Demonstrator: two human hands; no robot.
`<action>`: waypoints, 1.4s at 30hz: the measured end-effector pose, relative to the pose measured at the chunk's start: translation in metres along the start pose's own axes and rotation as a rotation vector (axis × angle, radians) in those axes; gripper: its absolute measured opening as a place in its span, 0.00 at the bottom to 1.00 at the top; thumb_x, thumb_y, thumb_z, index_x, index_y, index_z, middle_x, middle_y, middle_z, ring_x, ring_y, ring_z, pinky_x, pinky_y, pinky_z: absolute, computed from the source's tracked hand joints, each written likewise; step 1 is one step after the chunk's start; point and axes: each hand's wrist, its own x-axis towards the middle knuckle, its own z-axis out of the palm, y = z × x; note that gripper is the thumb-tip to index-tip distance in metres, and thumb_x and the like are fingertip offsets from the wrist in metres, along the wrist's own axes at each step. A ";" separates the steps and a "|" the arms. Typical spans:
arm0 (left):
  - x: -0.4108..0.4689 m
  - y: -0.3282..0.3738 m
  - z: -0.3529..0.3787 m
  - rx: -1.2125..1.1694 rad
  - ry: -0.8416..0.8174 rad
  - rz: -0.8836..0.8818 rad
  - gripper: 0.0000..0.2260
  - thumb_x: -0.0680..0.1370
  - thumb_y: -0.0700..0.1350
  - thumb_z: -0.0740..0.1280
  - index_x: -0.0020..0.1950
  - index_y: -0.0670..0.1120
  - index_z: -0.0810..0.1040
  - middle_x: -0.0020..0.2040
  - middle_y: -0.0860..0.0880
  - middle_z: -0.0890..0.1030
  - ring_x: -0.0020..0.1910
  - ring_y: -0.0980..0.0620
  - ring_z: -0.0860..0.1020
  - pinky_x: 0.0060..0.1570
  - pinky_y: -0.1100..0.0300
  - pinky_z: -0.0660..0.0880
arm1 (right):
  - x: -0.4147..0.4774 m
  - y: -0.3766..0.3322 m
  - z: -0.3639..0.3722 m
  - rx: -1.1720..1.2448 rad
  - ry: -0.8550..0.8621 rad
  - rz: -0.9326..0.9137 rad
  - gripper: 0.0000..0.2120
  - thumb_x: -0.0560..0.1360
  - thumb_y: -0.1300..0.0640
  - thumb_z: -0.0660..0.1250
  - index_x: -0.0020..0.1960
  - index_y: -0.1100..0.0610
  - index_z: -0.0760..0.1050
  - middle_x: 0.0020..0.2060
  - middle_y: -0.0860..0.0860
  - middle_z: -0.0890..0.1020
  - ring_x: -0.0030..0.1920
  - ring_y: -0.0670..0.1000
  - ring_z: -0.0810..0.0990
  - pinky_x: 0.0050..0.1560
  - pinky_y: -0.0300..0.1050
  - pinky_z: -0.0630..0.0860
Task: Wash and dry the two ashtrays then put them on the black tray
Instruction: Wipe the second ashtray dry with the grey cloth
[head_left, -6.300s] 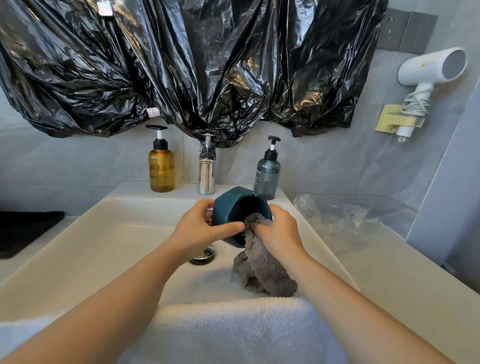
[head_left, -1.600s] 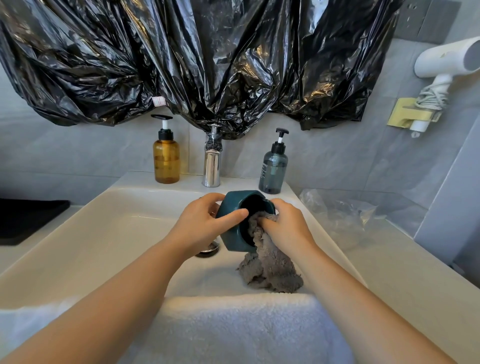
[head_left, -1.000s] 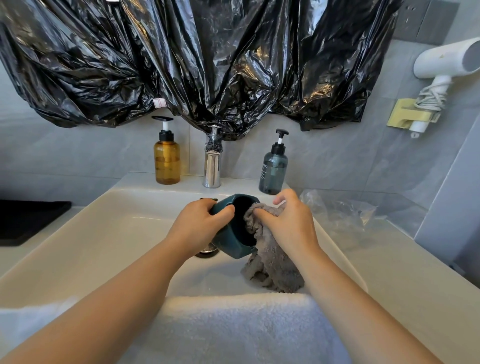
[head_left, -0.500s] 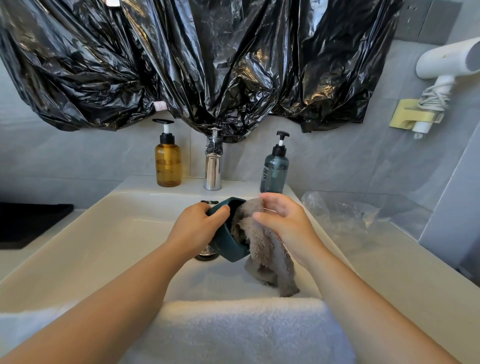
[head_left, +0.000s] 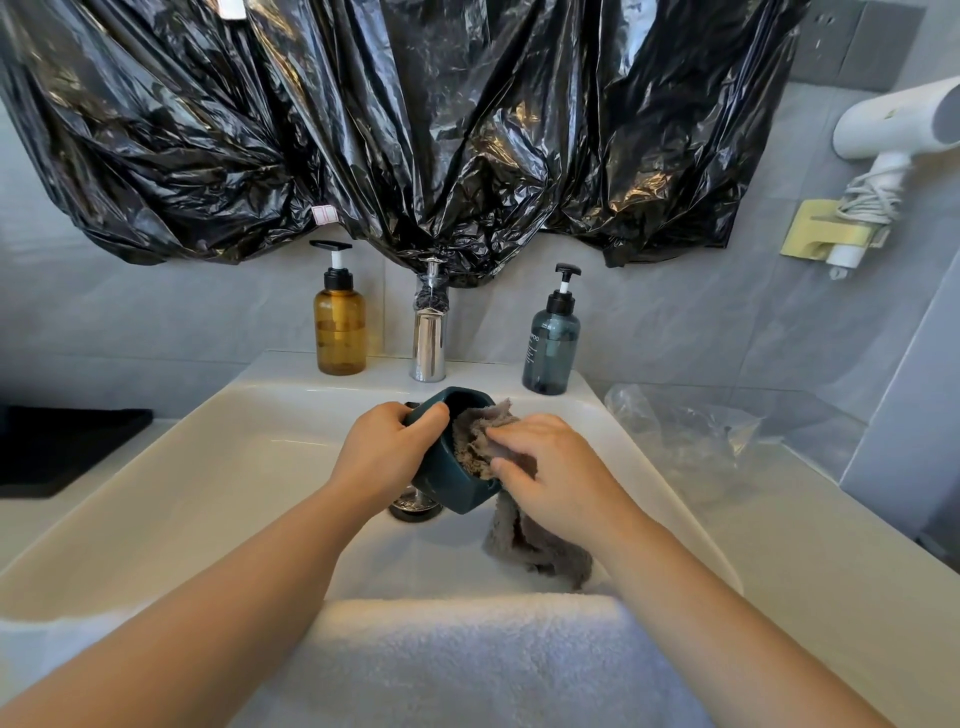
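Note:
A dark teal ashtray (head_left: 451, 486) is tipped on its side over the white sink (head_left: 171, 483), its opening facing right. My left hand (head_left: 387, 452) grips it by the rim and outer wall. My right hand (head_left: 550, 475) presses a grey cloth (head_left: 524, 540) into the ashtray's hollow; the rest of the cloth hangs down into the basin. The black tray (head_left: 57, 447) lies on the counter at the far left, partly cut off by the frame. I see only one ashtray.
An amber pump bottle (head_left: 339, 325), a chrome tap (head_left: 429, 332) and a blue-grey pump bottle (head_left: 550, 340) stand behind the basin. A white towel (head_left: 467, 660) drapes the near edge. Clear plastic wrap (head_left: 685, 426) lies on the right counter; a hairdryer (head_left: 893, 130) hangs on the wall.
My right hand lifted the cloth out of the ashtray, regathered it, and pushed it back into the hollow. The ashtray turned slightly in my left hand.

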 end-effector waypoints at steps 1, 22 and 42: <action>-0.001 0.000 0.000 0.006 0.000 0.003 0.14 0.79 0.54 0.62 0.45 0.43 0.76 0.35 0.48 0.76 0.34 0.53 0.73 0.30 0.63 0.67 | 0.000 -0.001 0.002 -0.019 -0.030 -0.013 0.18 0.78 0.55 0.64 0.67 0.53 0.76 0.60 0.48 0.80 0.63 0.46 0.69 0.61 0.36 0.65; -0.006 0.004 -0.004 -0.084 -0.077 -0.001 0.15 0.79 0.52 0.62 0.43 0.41 0.79 0.37 0.42 0.78 0.39 0.45 0.77 0.41 0.51 0.76 | 0.000 -0.004 0.002 0.009 -0.131 -0.084 0.39 0.66 0.48 0.77 0.74 0.47 0.67 0.70 0.42 0.72 0.72 0.42 0.63 0.73 0.47 0.60; -0.003 0.004 -0.006 -0.172 0.017 -0.080 0.14 0.79 0.53 0.62 0.41 0.44 0.77 0.40 0.42 0.80 0.41 0.46 0.79 0.44 0.49 0.80 | -0.001 -0.014 -0.006 -0.340 -0.078 -0.126 0.37 0.75 0.37 0.64 0.76 0.54 0.61 0.74 0.49 0.63 0.73 0.50 0.61 0.74 0.45 0.57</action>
